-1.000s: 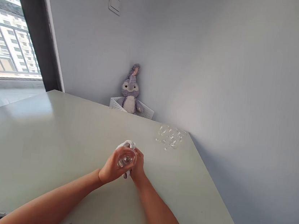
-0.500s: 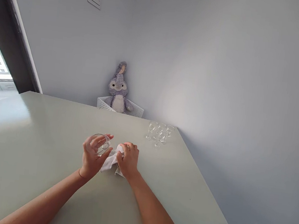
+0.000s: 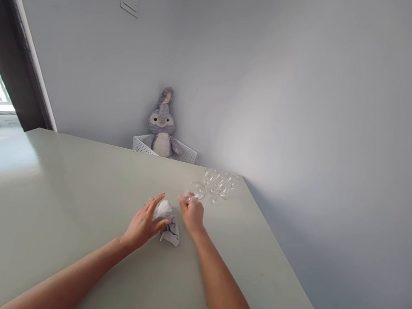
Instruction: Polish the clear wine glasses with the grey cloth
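Fingers (image 3: 187, 200) of the right hand (image 3: 194, 217) were closed on a clear wine glass (image 3: 197, 190), which was gripped low; whether it was held by stem or foot could not be told through the blur. Its bowl was held out past the knuckles, near a cluster of wine glasses (image 3: 221, 184) grouped toward the far right corner of the pale surface (image 3: 85, 185). The fingers of the left hand (image 3: 140, 226) were spread wide, with the thumb set apart, beside and partly over a crumpled white cloth (image 3: 171, 231) lying on the surface; whether the cloth was touched could not be made out.

For the glass to be handled well, a low, light grip seemed right, since the bowl was thereby left free of finger marks. Little sideways force was best put on the slender stem. The bowl was best kept upright and apart from the nearest rims, as a knock could easily be given where glasses were packed so closely. The cloth was best kept bunched, clear of the right wrist.
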The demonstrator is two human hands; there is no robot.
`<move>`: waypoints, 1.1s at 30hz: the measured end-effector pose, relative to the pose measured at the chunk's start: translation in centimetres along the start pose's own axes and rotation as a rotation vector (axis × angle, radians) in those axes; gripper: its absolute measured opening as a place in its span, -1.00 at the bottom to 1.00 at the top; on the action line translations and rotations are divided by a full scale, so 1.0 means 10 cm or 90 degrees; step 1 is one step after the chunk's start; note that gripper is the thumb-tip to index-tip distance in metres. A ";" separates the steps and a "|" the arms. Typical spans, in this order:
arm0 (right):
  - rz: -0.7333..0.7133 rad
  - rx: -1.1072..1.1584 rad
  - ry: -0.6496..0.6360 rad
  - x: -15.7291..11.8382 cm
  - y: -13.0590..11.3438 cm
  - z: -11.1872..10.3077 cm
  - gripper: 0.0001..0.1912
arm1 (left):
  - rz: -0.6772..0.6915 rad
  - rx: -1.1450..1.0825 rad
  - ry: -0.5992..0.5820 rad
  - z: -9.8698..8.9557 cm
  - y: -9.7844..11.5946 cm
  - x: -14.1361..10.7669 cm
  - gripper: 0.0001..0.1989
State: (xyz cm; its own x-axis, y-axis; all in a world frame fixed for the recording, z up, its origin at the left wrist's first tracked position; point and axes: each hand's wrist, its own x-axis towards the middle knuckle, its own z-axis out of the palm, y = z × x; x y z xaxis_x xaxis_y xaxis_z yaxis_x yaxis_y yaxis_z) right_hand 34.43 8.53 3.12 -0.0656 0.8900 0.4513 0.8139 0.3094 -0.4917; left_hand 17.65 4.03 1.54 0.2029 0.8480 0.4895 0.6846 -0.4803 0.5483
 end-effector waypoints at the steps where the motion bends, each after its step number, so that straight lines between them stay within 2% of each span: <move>1: 0.059 -0.009 -0.022 0.08 0.11 -0.02 -0.69 | -0.017 0.022 -0.049 0.02 -0.06 0.01 -0.40; 4: 0.171 -0.036 -0.058 0.25 0.45 -0.03 -0.72 | -0.025 0.050 -0.164 0.08 -0.21 0.01 -0.45; 6: 0.210 -0.053 -0.066 0.30 0.65 0.01 -0.75 | 0.002 0.054 -0.203 0.12 -0.25 -0.01 -0.45; 11: 0.274 -0.075 -0.083 0.35 0.93 0.09 -0.77 | 0.043 0.058 -0.203 0.14 -0.25 -0.02 -0.44; 19: 0.310 -0.078 -0.072 0.44 1.03 0.05 -0.74 | 0.043 0.044 -0.188 0.11 -0.21 -0.02 -0.48; 24: 0.313 -0.071 -0.061 0.35 1.02 -0.05 -0.79 | 0.010 0.032 -0.181 0.10 -0.20 -0.01 -0.54; 28: 0.295 -0.050 -0.044 0.09 0.84 -0.19 -0.72 | -0.052 0.019 -0.157 0.10 -0.21 0.02 -0.69; 30: 0.245 -0.009 -0.063 -0.08 0.67 -0.22 -0.69 | -0.082 -0.004 -0.130 0.10 -0.21 0.03 -0.73; 33: 0.107 0.109 -0.156 -0.35 0.37 -0.18 -0.65 | -0.132 -0.055 -0.091 0.10 -0.18 0.03 -0.73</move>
State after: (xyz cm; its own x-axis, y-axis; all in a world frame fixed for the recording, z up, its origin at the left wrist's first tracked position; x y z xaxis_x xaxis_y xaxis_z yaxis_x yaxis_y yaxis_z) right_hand 38.68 5.95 1.10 -0.0927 0.9809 0.1707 0.7177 0.1847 -0.6714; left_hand 17.16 5.38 0.04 0.1660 0.9503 0.2634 0.6606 -0.3055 0.6858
